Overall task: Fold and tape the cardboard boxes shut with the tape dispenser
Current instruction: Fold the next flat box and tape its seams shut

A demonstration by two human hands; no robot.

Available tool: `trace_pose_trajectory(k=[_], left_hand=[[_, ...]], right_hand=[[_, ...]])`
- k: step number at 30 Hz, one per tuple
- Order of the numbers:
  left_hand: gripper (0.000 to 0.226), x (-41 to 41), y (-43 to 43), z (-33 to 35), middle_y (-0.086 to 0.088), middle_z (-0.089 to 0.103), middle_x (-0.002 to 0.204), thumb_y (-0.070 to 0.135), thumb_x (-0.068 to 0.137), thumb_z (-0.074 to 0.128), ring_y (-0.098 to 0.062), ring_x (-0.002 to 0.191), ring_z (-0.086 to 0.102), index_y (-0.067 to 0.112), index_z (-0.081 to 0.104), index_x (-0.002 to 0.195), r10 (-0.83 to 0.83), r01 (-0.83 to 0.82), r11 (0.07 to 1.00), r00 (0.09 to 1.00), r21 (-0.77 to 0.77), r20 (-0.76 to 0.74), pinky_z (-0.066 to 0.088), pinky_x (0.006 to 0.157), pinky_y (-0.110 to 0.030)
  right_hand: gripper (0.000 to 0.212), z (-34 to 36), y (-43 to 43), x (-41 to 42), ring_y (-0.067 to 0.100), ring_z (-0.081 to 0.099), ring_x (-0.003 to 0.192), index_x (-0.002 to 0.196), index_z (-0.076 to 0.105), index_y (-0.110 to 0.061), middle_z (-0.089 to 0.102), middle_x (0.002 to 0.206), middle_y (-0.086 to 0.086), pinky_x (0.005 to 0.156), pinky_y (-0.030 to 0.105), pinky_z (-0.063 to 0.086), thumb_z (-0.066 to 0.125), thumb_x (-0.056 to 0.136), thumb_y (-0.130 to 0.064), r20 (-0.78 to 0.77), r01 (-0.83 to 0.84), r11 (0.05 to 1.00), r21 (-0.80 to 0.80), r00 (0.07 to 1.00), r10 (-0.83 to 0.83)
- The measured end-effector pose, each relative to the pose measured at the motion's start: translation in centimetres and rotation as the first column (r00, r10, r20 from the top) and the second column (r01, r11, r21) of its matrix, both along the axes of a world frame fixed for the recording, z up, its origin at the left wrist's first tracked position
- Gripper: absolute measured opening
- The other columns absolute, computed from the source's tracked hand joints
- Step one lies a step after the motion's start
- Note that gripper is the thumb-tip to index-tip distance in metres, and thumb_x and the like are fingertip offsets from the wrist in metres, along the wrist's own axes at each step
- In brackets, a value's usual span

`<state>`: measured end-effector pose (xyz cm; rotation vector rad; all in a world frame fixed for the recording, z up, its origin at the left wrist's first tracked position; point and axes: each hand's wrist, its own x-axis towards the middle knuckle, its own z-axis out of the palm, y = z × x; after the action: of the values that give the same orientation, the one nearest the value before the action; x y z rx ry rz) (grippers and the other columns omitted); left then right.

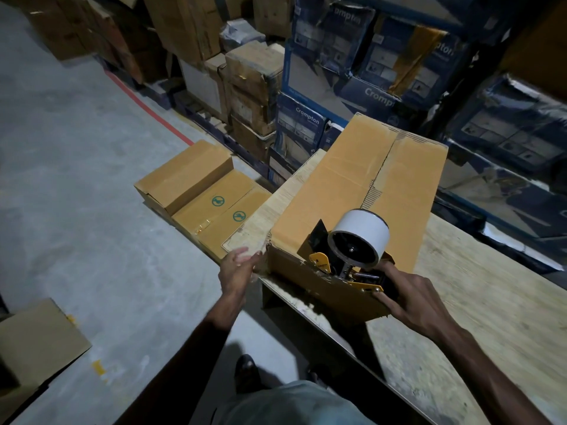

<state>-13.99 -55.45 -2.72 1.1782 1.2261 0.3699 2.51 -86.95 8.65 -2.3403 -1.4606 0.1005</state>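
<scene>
Fingers [395, 303] of the right hand [411, 299] were wrapped round the handle of the tape dispenser [334, 266], which sat on the near end of the long cardboard box [352, 179] by its centre seam. The left hand [237, 268] hung open, blurred, just beside the box's near left corner. Lying on the wooden table [460, 286], the box looked light and stiff, its edges crushable, so best steadied with a flat palm on its side. One dispenser; three plain boxes: this one, plus a near floor box [36, 335] and a far floor box [196, 185].

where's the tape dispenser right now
Head view, right of centre: the tape dispenser is at the near end of the cardboard box, held by the right hand.
</scene>
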Motion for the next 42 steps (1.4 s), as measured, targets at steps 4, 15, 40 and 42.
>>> trace_pose_trajectory(k=[4, 15, 40, 42], left_hand=[[0.077, -0.7, -1.4, 1.7, 0.003, 0.048, 0.157, 0.006, 0.086, 0.077, -0.017, 0.144, 0.043, 0.026, 0.046, 0.154, -0.345, 0.306, 0.526, 0.93, 0.793, -0.13, 0.043, 0.113, -0.041], [0.052, 2.2, 1.7, 2.8, 0.001, 0.051, 0.155, 0.018, 0.099, 0.068, -0.014, 0.147, 0.043, 0.019, 0.054, 0.149, -0.673, 0.483, -0.194, 0.568, 0.854, -0.474, 0.036, 0.123, -0.04], [0.051, 2.1, 1.3, 2.9, -0.001, 0.055, 0.153, 0.036, 0.099, 0.068, -0.014, 0.146, 0.045, 0.016, 0.06, 0.146, -0.718, 0.443, -0.116, 0.581, 0.889, -0.383, 0.037, 0.122, -0.045], [0.052, 2.0, 1.3, 3.0, -0.001, 0.053, 0.154, 0.038, 0.1, 0.065, -0.015, 0.147, 0.044, 0.017, 0.058, 0.147, -0.719, 0.44, -0.126, 0.577, 0.889, -0.387, 0.037, 0.122, -0.045]], right_hand=[[0.068, -0.1, -0.3, 0.0, 0.013, 0.068, 0.067, 0.138, 0.046, -0.032, 0.076, 0.098, -0.005, 0.053, 0.031, 0.054, 0.085, 0.084, -0.019, 0.007, -0.016, 1.0, 0.014, 1.0, 0.016], [0.06, 2.0, -1.0, -0.1, -0.004, 0.048, 0.064, 0.138, 0.049, -0.035, 0.074, 0.097, -0.015, 0.049, 0.021, 0.042, 0.081, 0.088, -0.025, 0.007, -0.02, 0.999, -0.031, 1.0, 0.021], [0.05, 2.2, -4.7, -0.5, -0.004, 0.045, 0.059, 0.137, 0.048, -0.035, 0.068, 0.088, -0.019, 0.051, 0.016, 0.031, 0.073, 0.094, -0.033, -0.035, 0.032, 0.985, -0.171, 0.999, -0.038], [0.043, 2.3, -6.3, -0.7, -0.012, 0.048, 0.061, 0.134, 0.047, -0.038, 0.068, 0.089, -0.021, 0.05, 0.017, 0.035, 0.066, 0.096, -0.042, -0.047, 0.057, 0.985, -0.163, 0.997, -0.065]])
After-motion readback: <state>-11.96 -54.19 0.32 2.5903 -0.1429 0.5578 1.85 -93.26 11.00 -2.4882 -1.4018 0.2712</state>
